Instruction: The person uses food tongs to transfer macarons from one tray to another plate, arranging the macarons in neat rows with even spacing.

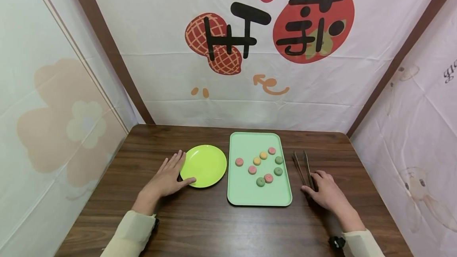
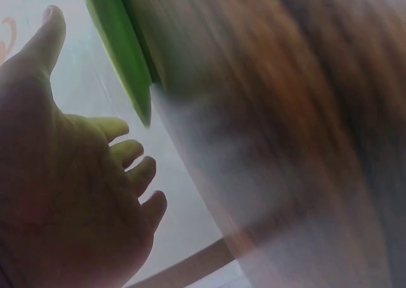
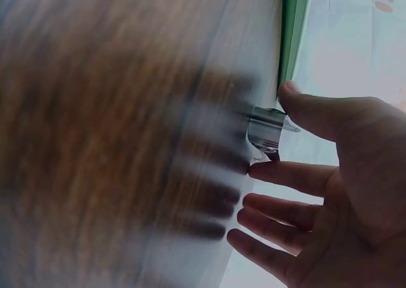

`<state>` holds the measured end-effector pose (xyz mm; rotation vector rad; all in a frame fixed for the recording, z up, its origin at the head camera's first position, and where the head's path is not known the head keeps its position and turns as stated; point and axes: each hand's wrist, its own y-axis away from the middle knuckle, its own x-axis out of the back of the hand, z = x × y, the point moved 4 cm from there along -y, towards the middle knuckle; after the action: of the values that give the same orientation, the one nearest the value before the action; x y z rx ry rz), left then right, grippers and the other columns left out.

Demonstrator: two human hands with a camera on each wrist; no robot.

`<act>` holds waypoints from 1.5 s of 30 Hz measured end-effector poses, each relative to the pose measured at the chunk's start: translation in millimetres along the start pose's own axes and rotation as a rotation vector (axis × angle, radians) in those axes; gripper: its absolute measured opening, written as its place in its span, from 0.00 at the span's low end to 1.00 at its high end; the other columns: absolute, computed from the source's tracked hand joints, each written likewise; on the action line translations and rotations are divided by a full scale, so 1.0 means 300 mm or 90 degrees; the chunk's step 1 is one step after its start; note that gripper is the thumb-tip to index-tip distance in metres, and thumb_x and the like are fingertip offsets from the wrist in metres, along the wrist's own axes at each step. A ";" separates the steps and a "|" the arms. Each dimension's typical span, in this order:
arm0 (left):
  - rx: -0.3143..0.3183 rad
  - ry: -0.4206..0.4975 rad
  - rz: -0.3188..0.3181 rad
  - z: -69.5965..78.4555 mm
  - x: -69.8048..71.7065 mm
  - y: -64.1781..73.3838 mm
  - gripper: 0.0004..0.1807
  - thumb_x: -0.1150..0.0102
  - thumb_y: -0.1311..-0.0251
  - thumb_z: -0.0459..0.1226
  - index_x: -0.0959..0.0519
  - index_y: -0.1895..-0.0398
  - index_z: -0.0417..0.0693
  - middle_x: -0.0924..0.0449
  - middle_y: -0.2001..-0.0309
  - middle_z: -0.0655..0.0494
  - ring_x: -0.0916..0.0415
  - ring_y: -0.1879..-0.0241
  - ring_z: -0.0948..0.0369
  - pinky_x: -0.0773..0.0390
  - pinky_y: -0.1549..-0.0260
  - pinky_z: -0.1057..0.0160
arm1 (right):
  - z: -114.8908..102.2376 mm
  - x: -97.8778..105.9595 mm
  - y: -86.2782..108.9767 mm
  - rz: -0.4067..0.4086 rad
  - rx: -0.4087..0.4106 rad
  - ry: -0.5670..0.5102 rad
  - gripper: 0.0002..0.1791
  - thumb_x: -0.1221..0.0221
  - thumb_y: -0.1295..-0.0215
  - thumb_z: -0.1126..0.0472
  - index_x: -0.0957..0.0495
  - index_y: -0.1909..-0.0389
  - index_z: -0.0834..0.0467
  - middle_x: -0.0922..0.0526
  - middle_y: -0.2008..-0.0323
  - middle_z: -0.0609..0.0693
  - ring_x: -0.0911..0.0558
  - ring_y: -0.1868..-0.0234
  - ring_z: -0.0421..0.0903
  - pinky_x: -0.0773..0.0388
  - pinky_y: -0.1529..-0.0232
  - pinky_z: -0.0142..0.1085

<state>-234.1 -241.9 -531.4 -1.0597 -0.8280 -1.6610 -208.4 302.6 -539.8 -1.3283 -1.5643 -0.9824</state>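
Observation:
A lime-green plate (image 1: 204,166) lies on the wooden table, left of a mint-green tray (image 1: 237,191). Spread fingers of my left hand (image 1: 168,177) lie along the plate's left rim, its thumb over the near edge; the left wrist view shows the palm and the plate edge-on. Small round macarons (image 1: 260,181), pink, yellow and green, are scattered on the tray. Right of it lie metal tongs (image 1: 306,171), tips pointing away. My right hand (image 1: 330,193) pinches their near end between thumb and index finger, also seen in the right wrist view; the other fingers extend beside it.
The brown table (image 1: 200,225) has its far edge against a white printed curtain (image 1: 160,70). More printed curtains hang at left and right. The tray stands between plate and tongs, with narrow gaps of table on both sides.

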 end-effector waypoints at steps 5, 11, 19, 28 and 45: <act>0.000 -0.003 -0.004 0.005 -0.007 -0.005 0.63 0.41 0.31 0.69 0.54 0.13 0.33 0.57 0.14 0.34 0.58 0.15 0.39 0.58 0.17 0.35 | 0.003 0.003 -0.002 0.021 0.004 0.015 0.36 0.30 0.28 0.46 0.23 0.35 0.73 0.25 0.38 0.75 0.26 0.38 0.74 0.25 0.40 0.70; -0.013 -0.006 -0.013 0.015 -0.011 -0.014 0.64 0.41 0.31 0.69 0.54 0.14 0.31 0.58 0.14 0.33 0.57 0.15 0.37 0.56 0.18 0.34 | 0.009 0.007 -0.006 -0.005 -0.019 -0.003 0.37 0.31 0.27 0.46 0.25 0.34 0.73 0.24 0.41 0.72 0.23 0.40 0.71 0.21 0.44 0.67; -0.031 -0.002 -0.021 0.030 -0.012 -0.017 0.63 0.38 0.31 0.66 0.54 0.14 0.30 0.58 0.14 0.33 0.57 0.15 0.38 0.53 0.18 0.35 | 0.008 0.008 -0.002 0.004 -0.027 -0.030 0.33 0.31 0.27 0.52 0.26 0.35 0.74 0.19 0.48 0.67 0.17 0.47 0.65 0.18 0.49 0.61; -0.035 -0.009 -0.034 0.023 -0.026 -0.023 0.66 0.36 0.33 0.67 0.56 0.14 0.29 0.59 0.14 0.33 0.57 0.15 0.39 0.52 0.18 0.36 | 0.003 0.013 -0.002 0.023 -0.019 -0.035 0.30 0.31 0.29 0.59 0.26 0.37 0.76 0.19 0.47 0.70 0.17 0.45 0.68 0.19 0.46 0.63; -0.023 -0.006 -0.065 0.020 -0.036 -0.024 0.70 0.37 0.36 0.71 0.58 0.14 0.29 0.62 0.14 0.32 0.59 0.15 0.38 0.53 0.18 0.36 | 0.010 0.031 -0.013 0.035 -0.023 -0.055 0.26 0.34 0.30 0.63 0.26 0.39 0.78 0.17 0.51 0.71 0.16 0.50 0.66 0.18 0.50 0.63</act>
<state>-237.6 -230.6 -539.3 -1.0666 -0.8733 -1.7632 -213.4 308.1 -532.3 -1.4471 -1.5724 -0.9345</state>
